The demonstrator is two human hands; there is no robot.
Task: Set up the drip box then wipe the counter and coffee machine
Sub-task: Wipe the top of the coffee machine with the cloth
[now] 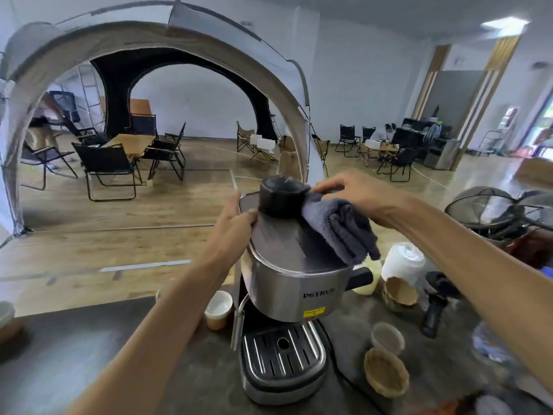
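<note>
Left hand (236, 218), centre of frame: fingers curled over left rim of coffee machine (294, 283) top, bracing it. Machine stands at centre on dark counter (89, 348), front and drip tray (282, 351) facing camera, long axis upright, black cap (279, 199) on top.

Right hand (356, 191), right of cap: pinches folded grey cloth (341, 229) against cap; cloth hangs down-right over machine top.

Risk: hard push on top probably tips or slides machine toward white cup (218, 308) at left. Hanging cloth end may sweep paper cups (399, 290) at right.
</note>
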